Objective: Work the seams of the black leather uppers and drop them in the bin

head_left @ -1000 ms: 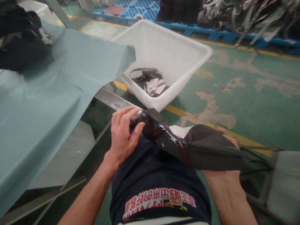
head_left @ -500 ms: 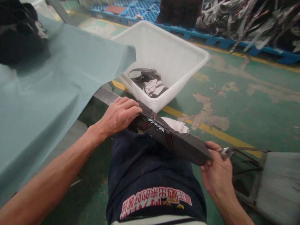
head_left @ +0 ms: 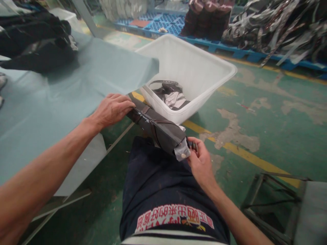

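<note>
Across my lap, above the navy apron [head_left: 166,180], a dark grey bag-like piece [head_left: 166,132] with brown bands is held at a slant. White stringy bits show along its upper seam. My left hand [head_left: 113,109] has its fingers closed over the far left end. At the near right end, my right hand [head_left: 201,163] pinches beside a pale translucent flap [head_left: 182,150] that sticks out there. A small dark and shiny metal object [head_left: 193,146] sits in that hand, mostly hidden by the fingers; its kind is unclear.
A white bin [head_left: 199,75] with scraps inside stands just ahead. To the left is a table with a blue-green cover [head_left: 102,64] and dark material [head_left: 38,41] on it. Blue pallets [head_left: 163,23] lie behind; a metal frame [head_left: 273,200] stands at right.
The bag-like piece has shifted left and turned, bringing the pale flap at its right end into sight. My right hand has moved left with it. My left hand has slid left and up.
</note>
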Demonstrator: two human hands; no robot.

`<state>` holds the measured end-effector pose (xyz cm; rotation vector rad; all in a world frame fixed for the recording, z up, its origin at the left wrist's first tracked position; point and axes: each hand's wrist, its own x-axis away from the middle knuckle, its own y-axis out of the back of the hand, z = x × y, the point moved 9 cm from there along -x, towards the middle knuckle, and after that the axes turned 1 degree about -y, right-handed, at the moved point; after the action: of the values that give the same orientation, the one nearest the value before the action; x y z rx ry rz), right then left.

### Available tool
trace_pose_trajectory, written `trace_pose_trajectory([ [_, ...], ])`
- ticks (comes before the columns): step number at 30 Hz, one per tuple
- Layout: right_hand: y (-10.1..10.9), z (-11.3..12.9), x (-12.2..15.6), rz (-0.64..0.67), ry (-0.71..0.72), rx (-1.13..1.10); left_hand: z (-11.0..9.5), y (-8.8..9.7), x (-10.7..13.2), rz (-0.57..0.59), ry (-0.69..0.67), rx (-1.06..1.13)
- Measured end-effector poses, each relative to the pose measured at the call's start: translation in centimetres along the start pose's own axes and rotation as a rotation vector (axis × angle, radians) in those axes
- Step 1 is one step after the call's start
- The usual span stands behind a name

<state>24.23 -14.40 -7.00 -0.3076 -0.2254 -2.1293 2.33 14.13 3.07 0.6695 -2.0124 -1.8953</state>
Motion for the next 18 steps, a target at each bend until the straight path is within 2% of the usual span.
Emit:
trace_pose_trajectory([
  [4, -0.7, 0.7, -1.0, 0.048, 0.023, -0.035, 1.5, -0.2, 0.2, -0.041, 0.050, 0.060],
  [7, -1.3, 0.3, -1.5, 0.105, -0.044, -0.132, 1.3, -0.3, 0.6, -0.082, 0.045, 0.041],
  [10, -0.2, 0.4, -1.8, 0.046, -0.037, -0.176, 0.7, -0.5, 1.3, -0.114, 0.077, -0.024],
  [12, 0.9, 1.6, -1.6, -0.008, 0.066, -0.118, 0.4, -0.6, 1.7, -0.129, 0.110, -0.069],
  [14, 1.1, 2.6, -1.2, 0.017, 0.146, 0.005, -0.1, -0.8, 1.9, -0.134, 0.131, -0.098],
  [16, 0.7, 2.6, -1.0, 0.073, 0.143, 0.093, -0.6, -1.0, 2.1, -0.131, 0.145, -0.105],
  [18, 0.3, 1.8, -1.1, 0.108, 0.085, 0.069, -1.1, -1.0, 2.2, -0.132, 0.171, -0.106],
])
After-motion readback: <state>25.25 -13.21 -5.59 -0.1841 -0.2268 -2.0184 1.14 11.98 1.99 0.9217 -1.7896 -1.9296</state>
